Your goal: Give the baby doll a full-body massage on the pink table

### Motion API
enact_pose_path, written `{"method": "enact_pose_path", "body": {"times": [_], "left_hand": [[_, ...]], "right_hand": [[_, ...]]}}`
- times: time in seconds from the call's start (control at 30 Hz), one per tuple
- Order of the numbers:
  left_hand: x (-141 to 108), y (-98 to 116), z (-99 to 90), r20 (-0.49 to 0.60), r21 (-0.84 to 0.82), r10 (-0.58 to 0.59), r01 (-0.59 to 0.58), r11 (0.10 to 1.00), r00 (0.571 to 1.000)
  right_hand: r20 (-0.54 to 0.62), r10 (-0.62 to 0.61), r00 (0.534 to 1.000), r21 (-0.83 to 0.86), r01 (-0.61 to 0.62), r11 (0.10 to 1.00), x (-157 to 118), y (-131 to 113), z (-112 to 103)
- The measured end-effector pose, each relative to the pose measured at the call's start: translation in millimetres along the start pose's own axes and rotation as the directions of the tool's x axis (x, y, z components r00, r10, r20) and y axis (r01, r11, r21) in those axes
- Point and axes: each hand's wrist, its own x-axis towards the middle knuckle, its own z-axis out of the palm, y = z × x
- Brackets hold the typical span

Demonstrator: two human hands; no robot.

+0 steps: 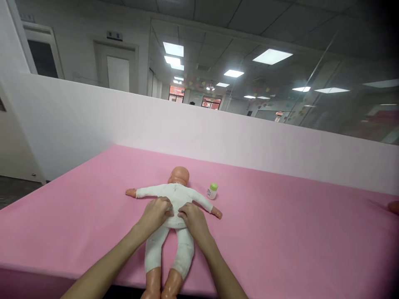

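A baby doll (pixel 175 214) with a white cloth body and plastic head, hands and lower legs lies stretched out on a pink-covered table (pixel 280 232). Its head points away from me, its arms are spread, and no face shows. My left hand (pixel 158 211) rests on the left side of the doll's lower torso, fingers curled in and pressed together. Opposite it, my right hand (pixel 191 216) is closed in the same way, thumb and fingers pinched against the cloth. A narrow strip of torso shows between both hands. Beyond the doll's right-hand arm stands a small green-capped bottle (pixel 212 191).
A low white partition (pixel 199 128) borders the table's far side, with glass above it. At the right edge lies a partly visible brownish-orange object (pixel 394 207). The table's front edge runs beneath the doll's lower legs. Doors stand at the back left.
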Motion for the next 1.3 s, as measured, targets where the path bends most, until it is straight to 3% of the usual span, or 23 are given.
{"method": "enact_pose_path", "body": {"times": [0.17, 0.3, 0.4, 0.57, 0.67, 0.73, 0.83, 1.07, 1.3], "left_hand": [[-13.0, -4.6, 14.4, 0.115, 0.100, -0.014, 0.003, 0.995, 0.993], [-9.8, -8.1, 35.1, 0.099, 0.171, -0.035, 0.018, 0.985, 0.994], [-6.7, -8.3, 33.2, 0.104, 0.160, -0.071, 0.053, 0.986, 0.992], [13.4, -17.3, 4.7, 0.110, -0.096, -0.009, 0.020, 0.995, 0.994], [41.4, -27.3, -0.3, -0.048, -0.220, -0.027, 0.016, 0.975, 0.999], [60.5, -32.3, 6.1, -0.171, -0.170, -0.037, 0.008, 0.985, 0.985], [80.6, -36.5, 22.0, -0.241, -0.058, 0.000, -0.014, 0.998, 0.970], [91.3, -40.9, 38.0, -0.129, 0.105, -0.070, 0.084, 0.991, 0.989], [97.4, -42.0, 39.4, -0.080, 0.180, -0.136, 0.149, 0.972, 0.987]], "right_hand": [[0.058, -0.054, 0.997, -0.051, 0.057, 0.997, -12.9, 0.3, 9.9], [0.022, -0.038, 0.999, -0.170, 0.041, 0.985, -10.9, 1.3, 33.2], [0.006, -0.025, 1.000, -0.167, 0.026, 0.986, -9.1, 3.9, 35.2], [0.074, -0.036, 0.997, 0.219, 0.019, 0.976, 16.0, 14.9, 1.7], [-0.092, 0.072, 0.993, 0.328, -0.038, 0.944, 46.6, 20.7, -11.3], [-0.206, 0.143, 0.968, 0.283, -0.081, 0.956, 65.4, 23.3, -8.6], [-0.229, 0.140, 0.963, 0.149, -0.107, 0.983, 83.4, 27.6, 7.6], [-0.217, 0.182, 0.959, -0.050, -0.197, 0.979, 94.4, 41.4, 43.0], [-0.178, 0.183, 0.967, -0.151, -0.210, 0.966, 98.1, 42.0, 48.1]]}}
